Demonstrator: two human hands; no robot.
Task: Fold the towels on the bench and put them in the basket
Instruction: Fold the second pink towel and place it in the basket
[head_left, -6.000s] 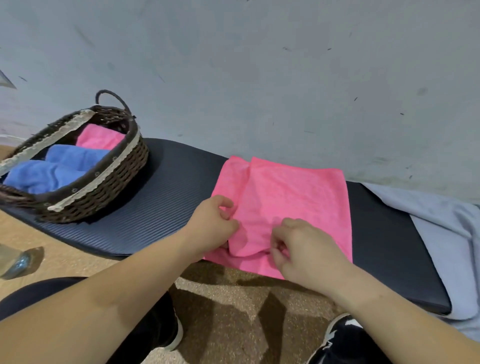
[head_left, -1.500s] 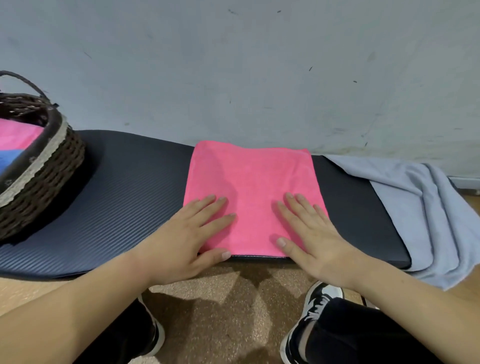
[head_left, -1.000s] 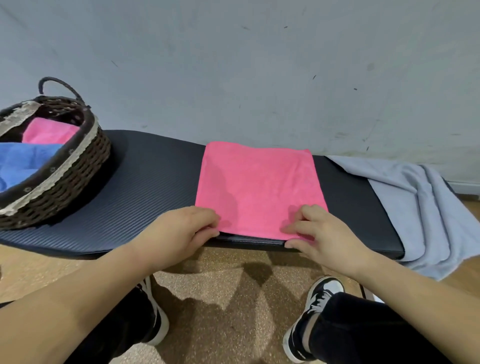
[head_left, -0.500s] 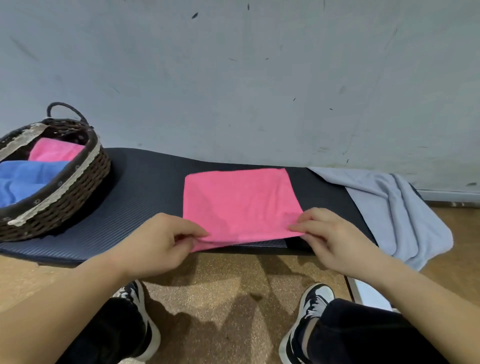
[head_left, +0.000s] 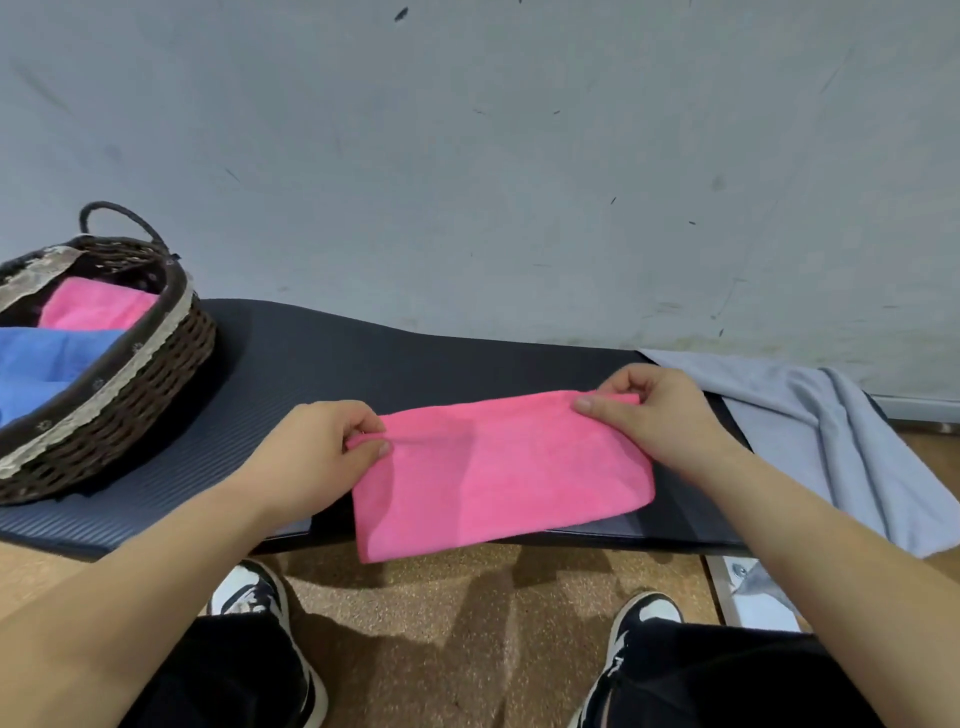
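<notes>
Left hand (head_left: 322, 457) and right hand (head_left: 657, 415) each pinch a far corner of the pink towel (head_left: 498, 478), which lies at the counter's (head_left: 441, 364) front edge with its near edge overhanging; risk: an uneven pull skews the fold or drags it onto the floor (head_left: 441, 613).

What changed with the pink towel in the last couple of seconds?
The left hand and right hand stopped pressing the pink towel flat, pinched its near corners and carried them toward the wall, folding it over. The basket and grey cloth stayed put.
</notes>
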